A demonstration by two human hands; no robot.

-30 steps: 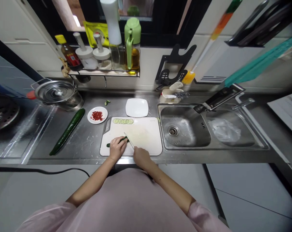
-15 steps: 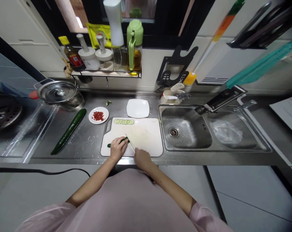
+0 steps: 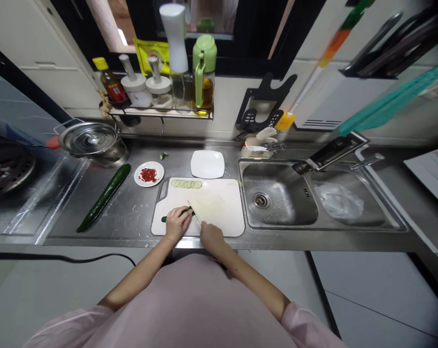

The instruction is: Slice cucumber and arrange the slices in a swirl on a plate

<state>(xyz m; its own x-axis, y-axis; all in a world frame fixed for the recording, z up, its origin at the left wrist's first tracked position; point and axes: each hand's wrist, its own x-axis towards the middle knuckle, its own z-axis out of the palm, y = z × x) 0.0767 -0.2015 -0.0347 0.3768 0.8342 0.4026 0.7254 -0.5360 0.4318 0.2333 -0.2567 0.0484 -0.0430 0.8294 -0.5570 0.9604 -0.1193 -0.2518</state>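
1. Left hand (image 3: 177, 223): positioned just below the centre of the frame. My fingers were bent and clamped on the cut cucumber (image 3: 164, 219), pressing it to the cutting board (image 3: 230, 218).
2. Cut cucumber: located left of my knuckles and under them, slightly below the frame's centre. One dark green end projected at the left; the middle portion was hidden by my hand.
3. Right hand (image 3: 212, 238): positioned to the right of the left one, near the board's lower edge. My fingers were closed around the handle of the knife (image 3: 195, 211); the handle itself was covered.
4. Knife: the blade slanted from my right hand toward the upper left, at the right end of the cut cucumber. I could not tell whether the edge touched it.
5. Slices (image 3: 186, 184): laid in an overlapping row along the board's upper left.
6. Square plate (image 3: 207, 164): just above the board, near the centre of the frame.
7. Round plate (image 3: 161, 175): left of centre, carrying small red pieces (image 3: 148, 175).
8. Whole cucumber (image 3: 103, 198): lay diagonally at centre left, below the lidded pot (image 3: 112, 151).
9. Sink (image 3: 294, 223): occupied the right of the frame.
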